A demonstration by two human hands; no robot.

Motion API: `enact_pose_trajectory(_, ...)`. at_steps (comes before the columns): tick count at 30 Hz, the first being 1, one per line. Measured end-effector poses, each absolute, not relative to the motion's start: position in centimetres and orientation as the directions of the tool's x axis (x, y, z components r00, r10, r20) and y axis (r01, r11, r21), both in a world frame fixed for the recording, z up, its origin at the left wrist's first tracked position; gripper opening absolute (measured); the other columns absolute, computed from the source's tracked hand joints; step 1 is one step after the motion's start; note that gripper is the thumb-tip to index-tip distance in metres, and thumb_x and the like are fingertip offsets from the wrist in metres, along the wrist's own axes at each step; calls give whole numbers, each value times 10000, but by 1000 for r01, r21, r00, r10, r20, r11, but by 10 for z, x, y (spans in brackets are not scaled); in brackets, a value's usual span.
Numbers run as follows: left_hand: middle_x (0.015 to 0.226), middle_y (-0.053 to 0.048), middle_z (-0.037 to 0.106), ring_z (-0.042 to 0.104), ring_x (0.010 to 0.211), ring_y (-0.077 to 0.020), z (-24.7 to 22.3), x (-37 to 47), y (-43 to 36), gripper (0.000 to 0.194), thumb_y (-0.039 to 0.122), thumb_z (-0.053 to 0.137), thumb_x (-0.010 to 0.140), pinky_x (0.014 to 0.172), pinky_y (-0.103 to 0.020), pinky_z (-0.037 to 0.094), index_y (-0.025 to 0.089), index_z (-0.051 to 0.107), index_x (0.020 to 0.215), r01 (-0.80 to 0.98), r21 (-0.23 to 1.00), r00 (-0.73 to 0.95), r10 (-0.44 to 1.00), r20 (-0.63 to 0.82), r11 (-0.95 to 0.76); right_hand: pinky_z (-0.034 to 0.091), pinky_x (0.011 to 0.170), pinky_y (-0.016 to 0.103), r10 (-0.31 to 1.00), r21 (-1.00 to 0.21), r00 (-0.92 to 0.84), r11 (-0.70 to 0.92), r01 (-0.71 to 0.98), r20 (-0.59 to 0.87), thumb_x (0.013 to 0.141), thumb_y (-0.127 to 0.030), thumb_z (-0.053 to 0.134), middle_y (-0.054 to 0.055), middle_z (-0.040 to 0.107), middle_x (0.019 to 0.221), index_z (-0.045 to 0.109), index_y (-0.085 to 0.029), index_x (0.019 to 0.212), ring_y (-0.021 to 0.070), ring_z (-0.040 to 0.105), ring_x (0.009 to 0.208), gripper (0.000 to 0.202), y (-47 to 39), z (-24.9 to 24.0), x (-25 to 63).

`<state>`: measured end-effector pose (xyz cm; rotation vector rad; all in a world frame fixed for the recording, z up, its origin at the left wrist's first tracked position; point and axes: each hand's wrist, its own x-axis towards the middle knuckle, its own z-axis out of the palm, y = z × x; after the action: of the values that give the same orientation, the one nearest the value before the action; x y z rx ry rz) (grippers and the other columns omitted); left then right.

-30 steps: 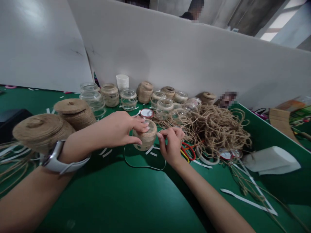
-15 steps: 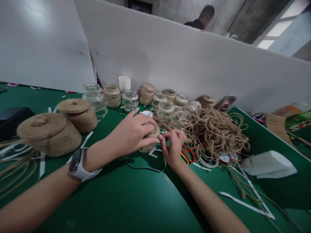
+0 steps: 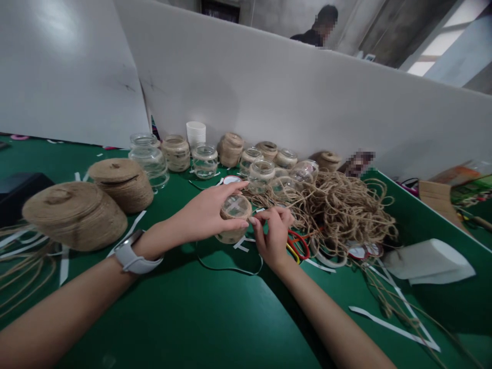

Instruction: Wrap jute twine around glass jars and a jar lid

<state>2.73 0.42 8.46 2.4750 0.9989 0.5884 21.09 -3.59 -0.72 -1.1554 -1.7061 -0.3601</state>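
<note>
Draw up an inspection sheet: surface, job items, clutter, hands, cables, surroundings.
Surface: green table, white strips lying on it.
Job items: jar with twine around its upper edge; glass jars behind it.
Clutter: heap of tangled twine and a red loop handle, right of the jar.
Hands: left hand curved around the jar; right hand pinched at its side, anything held too small to tell.
Cables: nothing seen.
Surroundings: pale partition behind, a person beyond it.

The smooth green tabletop [image 3: 215, 318] is dimly lit, while the flat white upright panel [image 3: 69, 72] at left is marked by soft glare.
</note>
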Motion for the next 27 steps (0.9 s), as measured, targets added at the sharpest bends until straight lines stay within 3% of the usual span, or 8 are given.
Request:
enact_pose_trajectory(5,1440,-77,515,503,1301,-281,90,22,11,688,481,680,766,1048,-383,420,231,476,1373,526,565,693,705,148,-636,271,776,363,518,-246,-64,508,826,853,962,-308,499,-5,597,710,523,-229,803,206,472,842,180,-37,-6,210)
enact_pose_trajectory(10,1472,-61,475,486,1315,-273,90,16,15,676,442,663,796,1023,-352,443,261,432,1405,460,574,774,623,114,-677,271,787,366,500,-217,-94,528,821,861,987,-334,427,3,598,751,500,-227,812,207,468,853,218,-37,-8,211)
enact_pose_trajectory(16,1506,-75,434,400,1387,-281,89,14,10,620,289,580,830,1099,-437,373,259,405,1424,403,489,844,521,128,-774,276,821,390,505,-254,-81,559,789,859,992,-327,379,12,596,788,477,-232,827,214,472,876,214,-36,-14,209)
enact_pose_trajectory(19,1552,-90,357,259,1456,-324,87,18,7,679,385,607,840,1154,-534,257,239,370,1459,434,401,841,522,143,-807,278,818,395,503,-258,-77,562,786,861,983,-308,391,12,587,785,471,-233,824,214,474,871,194,-36,-15,208)
enact_pose_trajectory(22,1450,-80,511,297,1439,-332,81,24,3,596,525,585,861,1166,-587,176,230,502,1372,462,335,814,542,206,-821,283,805,388,480,-246,-59,547,800,875,989,-304,384,18,584,811,464,-233,833,211,466,868,190,-36,-14,207)
enact_pose_trajectory(24,1386,-77,577,364,1406,-325,78,28,1,522,514,558,882,1163,-586,190,223,563,1315,471,320,796,553,246,-822,285,791,380,470,-247,-37,528,813,882,1000,-309,363,20,578,814,455,-233,832,208,459,858,206,-36,-12,207)
enact_pose_trajectory(27,1397,-90,565,390,1390,-322,77,32,-2,495,449,524,904,1152,-581,228,210,549,1337,460,317,795,544,270,-830,284,786,373,467,-242,-36,520,819,883,1013,-333,334,17,573,802,450,-232,827,204,454,849,241,-36,-11,207)
